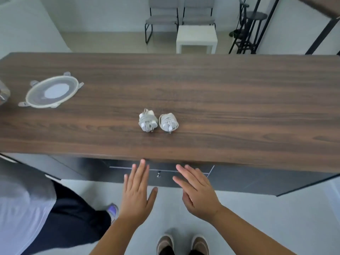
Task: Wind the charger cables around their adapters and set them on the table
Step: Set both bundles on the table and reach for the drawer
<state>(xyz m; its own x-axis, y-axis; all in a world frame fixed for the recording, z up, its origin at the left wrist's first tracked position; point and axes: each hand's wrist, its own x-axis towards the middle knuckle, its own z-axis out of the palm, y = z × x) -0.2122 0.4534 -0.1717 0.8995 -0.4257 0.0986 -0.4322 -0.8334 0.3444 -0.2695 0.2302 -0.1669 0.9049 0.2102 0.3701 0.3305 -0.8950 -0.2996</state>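
Dark wood-grain covered the bench, with two grey chairs and a white side table on the floor beyond. Two wound chargers lay side by side, nearly touching, at mid-bench: the left charger and the right charger, each with its cable wrapped around its adapter. They sat straight ahead of both hands, past the near edge. The left hand and right hand hovered flat, fingers spread and empty, about equally near. No readable writing showed. A clip-lock lid lay far left.
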